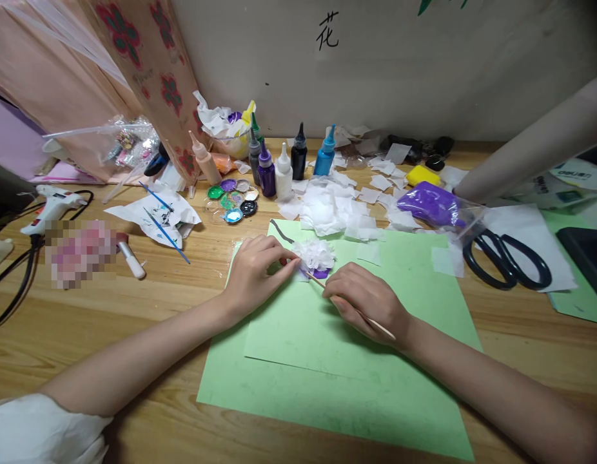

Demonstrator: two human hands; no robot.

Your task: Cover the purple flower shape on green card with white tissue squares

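Note:
A ruffled cluster of white tissue paper (318,254) sits on a patch of purple clay (320,274), on the upper of two green paper sheets (298,341). My left hand (257,267) is at the cluster's left edge, thumb and forefinger pinched together; what lies between the tips is too small to make out. In my right hand (369,299) is a thin wooden stick (315,280), tilted, its tip by the cluster's lower left edge. A dark grey curved strip (282,231) runs up the sheet to the left of the cluster.
Tissue squares (322,206) are heaped behind the sheets. Paint bottles (283,173) and small paint pots (233,201) stand at the back left. Bagged purple clay (431,205) and black-handled scissors (508,261) lie right; a glue gun (51,209) and brushes (167,235) lie left.

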